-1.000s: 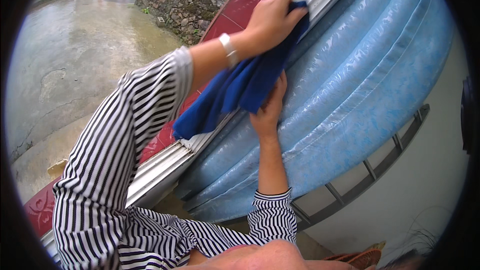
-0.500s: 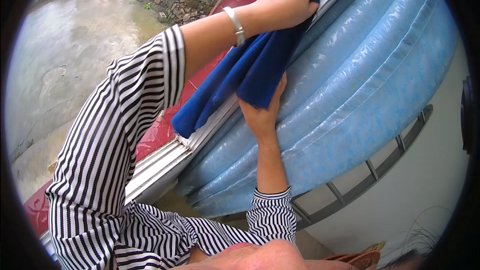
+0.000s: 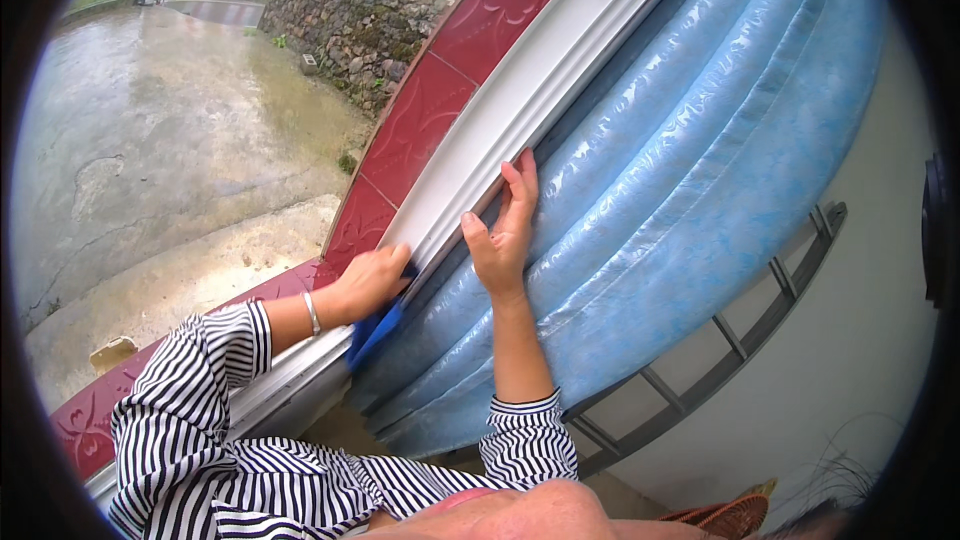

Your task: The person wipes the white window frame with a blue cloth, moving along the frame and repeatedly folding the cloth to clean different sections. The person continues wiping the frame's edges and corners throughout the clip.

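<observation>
My left hand (image 3: 372, 281) is closed on a dark blue cloth (image 3: 376, 334), pressed against the white door or window frame (image 3: 500, 100) near its lower part. Most of the cloth hangs below my fingers, along the frame's inner side. Higher up, my right hand (image 3: 504, 232) is raised beside the same frame, thumb and fingers apart with no cloth in them. Its fingertips reach the frame's inner edge; whether they press on it I cannot tell. Just behind that hand bulges a large, glossy light-blue padded or inflated thing (image 3: 690, 170) with long ridges and a seam.
Dark red embossed tiles (image 3: 425, 110) border the frame's outer side. Beyond them lie wet concrete ground (image 3: 180, 140) and a rough stone wall (image 3: 345, 20). A grey ladder-like rack (image 3: 735, 337) leans behind the light-blue thing, against a pale wall (image 3: 800, 370).
My left hand has moved down the frame with the cloth, from the upper part to the lower. My right hand has come away from the cloth, and its fingers now show.
</observation>
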Available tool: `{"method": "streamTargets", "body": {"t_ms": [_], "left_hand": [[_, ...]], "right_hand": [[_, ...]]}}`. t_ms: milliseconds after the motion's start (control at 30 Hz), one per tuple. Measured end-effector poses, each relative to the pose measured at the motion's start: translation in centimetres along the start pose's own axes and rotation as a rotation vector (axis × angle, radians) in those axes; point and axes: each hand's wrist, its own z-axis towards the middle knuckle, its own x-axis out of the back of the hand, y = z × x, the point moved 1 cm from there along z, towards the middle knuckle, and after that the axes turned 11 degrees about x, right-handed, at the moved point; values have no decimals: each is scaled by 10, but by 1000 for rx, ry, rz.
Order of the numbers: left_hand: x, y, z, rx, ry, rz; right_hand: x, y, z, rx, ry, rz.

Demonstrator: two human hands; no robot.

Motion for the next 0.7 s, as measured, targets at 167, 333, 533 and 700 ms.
{"method": "streamTargets", "body": {"t_ms": [167,333,533,700], "left_hand": [[-39,-30,-42,77,-91,196],[-39,-16,-53,199,-68,255],[-47,-37,-41,211,-50,326],[27,-97,-37,459,-40,348]], "right_hand": [[-5,-9,2,26,-34,-203],[-4,-18,-4,11,-20,-227],[-9,-17,1,11,-8,-264],[3,-12,-8,-16,-3,-300]]}}
